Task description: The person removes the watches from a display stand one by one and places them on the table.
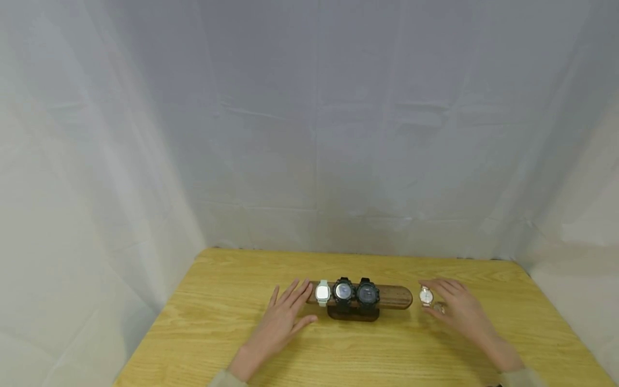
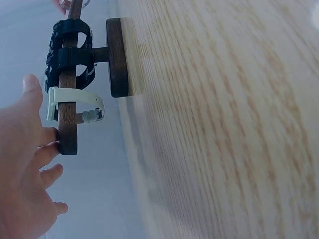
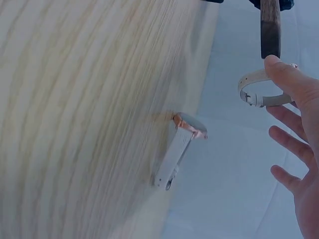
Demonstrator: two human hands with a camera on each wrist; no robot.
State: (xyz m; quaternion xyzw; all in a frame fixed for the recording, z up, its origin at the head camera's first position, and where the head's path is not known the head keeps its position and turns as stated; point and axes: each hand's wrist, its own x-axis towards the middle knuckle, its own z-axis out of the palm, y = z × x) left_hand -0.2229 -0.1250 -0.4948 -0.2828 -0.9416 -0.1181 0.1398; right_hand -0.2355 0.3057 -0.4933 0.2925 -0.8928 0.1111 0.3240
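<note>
A dark wooden watch stand (image 1: 396, 297) holds three watches on its bar: a mint green watch (image 1: 322, 293) at the left and two black watches (image 1: 344, 291) beside it. My left hand (image 1: 278, 325) rests its nearly straight fingertips on the bar's left end (image 2: 68, 142). Just off the bar's right end, my right hand (image 1: 461, 312) pinches a white-strapped wristwatch (image 1: 426, 296) between thumb and fingers. Its strap (image 3: 254, 78) is buckled into a loop. On the table below that hand lies another white-strapped watch (image 3: 174, 154) with a rose-gold case, partly hidden in the head view.
The stand's base (image 1: 353, 316) sits on a light wood-grain table (image 1: 232, 301). Pale cloth sheets (image 1: 314, 161) hang behind the table and along both sides.
</note>
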